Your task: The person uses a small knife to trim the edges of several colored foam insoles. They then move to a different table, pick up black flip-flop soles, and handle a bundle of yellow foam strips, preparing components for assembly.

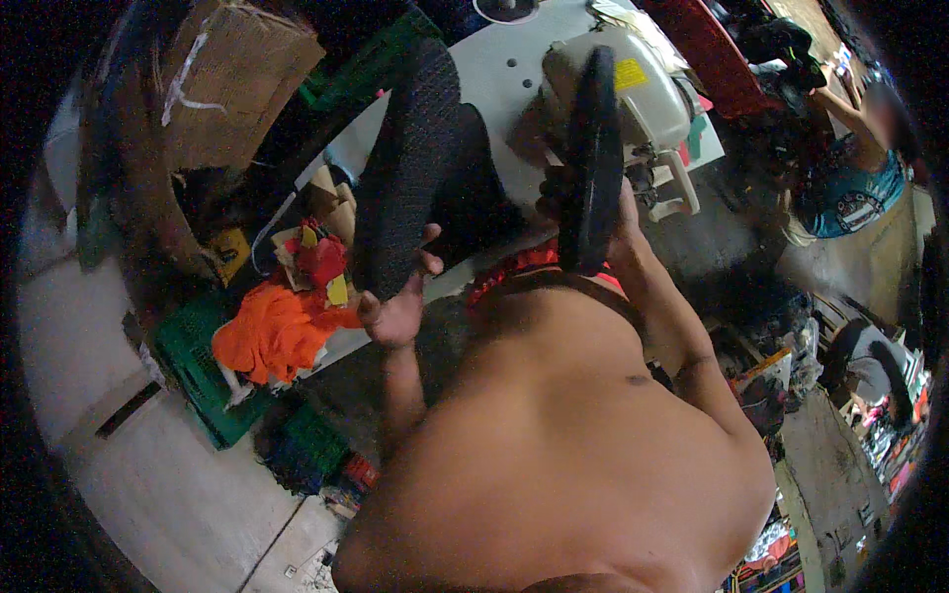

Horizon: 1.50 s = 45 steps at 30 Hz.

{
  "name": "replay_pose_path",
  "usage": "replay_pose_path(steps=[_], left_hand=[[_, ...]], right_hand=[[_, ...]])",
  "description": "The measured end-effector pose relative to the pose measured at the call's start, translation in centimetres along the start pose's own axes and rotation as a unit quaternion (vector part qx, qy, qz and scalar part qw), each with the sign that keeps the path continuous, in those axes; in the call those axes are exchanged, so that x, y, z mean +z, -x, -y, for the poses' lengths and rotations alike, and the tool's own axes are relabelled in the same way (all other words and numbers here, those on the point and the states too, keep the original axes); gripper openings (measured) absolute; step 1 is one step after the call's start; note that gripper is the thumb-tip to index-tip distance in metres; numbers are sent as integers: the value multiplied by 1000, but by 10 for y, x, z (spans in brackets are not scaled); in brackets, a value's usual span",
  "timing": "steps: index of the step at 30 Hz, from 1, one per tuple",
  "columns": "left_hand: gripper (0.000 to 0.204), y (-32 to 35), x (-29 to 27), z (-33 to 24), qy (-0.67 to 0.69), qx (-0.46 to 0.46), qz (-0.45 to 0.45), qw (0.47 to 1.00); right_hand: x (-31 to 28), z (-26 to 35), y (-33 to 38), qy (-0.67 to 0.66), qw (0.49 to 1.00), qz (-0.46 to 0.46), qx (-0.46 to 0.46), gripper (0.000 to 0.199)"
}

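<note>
My left hand (400, 301) grips the heel end of a black shoe sole (407, 163), held upright with its textured face showing. In my right hand (625, 225) is a second black sole (592, 148), turned nearly edge-on. Its body covers part of my fingers. Both soles are raised over a white table (514, 64). Behind the left sole is a dark shape (476, 183); I cannot tell whether it is a shadow or another piece. Beyond the right sole stands a beige machine (647, 99) with a yellow label.
Left of me, an orange cloth (269, 331) lies over a green crate (188, 366), near red and yellow scraps (318, 259). A cardboard box (237, 89) stands far left. A red crate (707, 54) is at the back right. Another person in a teal shirt (858, 193) is at the right.
</note>
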<state>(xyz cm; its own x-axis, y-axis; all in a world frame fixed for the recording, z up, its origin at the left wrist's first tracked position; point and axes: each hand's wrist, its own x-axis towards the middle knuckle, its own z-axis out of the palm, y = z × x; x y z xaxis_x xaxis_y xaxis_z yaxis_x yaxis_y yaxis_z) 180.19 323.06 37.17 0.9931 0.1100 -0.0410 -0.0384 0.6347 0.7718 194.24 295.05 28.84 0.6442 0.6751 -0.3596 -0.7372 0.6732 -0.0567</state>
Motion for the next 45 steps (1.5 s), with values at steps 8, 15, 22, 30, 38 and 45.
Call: replay_pose_path(steps=[8, 15, 22, 30, 38, 45], left_hand=[[95, -4, 10, 3, -88, -1, 17, 996], [91, -6, 10, 5, -100, 0, 31, 994], [70, 3, 15, 42, -480, 13, -51, 875], [50, -32, 75, 42, -664, 175, 141, 713], [36, -42, -30, 65, -518, 121, -56, 845], [36, 3, -246, 118, -649, -88, -284, 701]], right_hand=[[-5, -8, 2, 8, 998, -51, -34, 39], [-16, -5, -5, 34, 997, -70, -11, 40], [-6, -15, -1, 215, 947, -199, -130, 70], [10, -19, 17, 62, 990, 77, -101, 61], [-36, -6, 30, 249, 927, -216, -178, 44], [-70, 24, 72, 358, 864, -224, -274, 43]])
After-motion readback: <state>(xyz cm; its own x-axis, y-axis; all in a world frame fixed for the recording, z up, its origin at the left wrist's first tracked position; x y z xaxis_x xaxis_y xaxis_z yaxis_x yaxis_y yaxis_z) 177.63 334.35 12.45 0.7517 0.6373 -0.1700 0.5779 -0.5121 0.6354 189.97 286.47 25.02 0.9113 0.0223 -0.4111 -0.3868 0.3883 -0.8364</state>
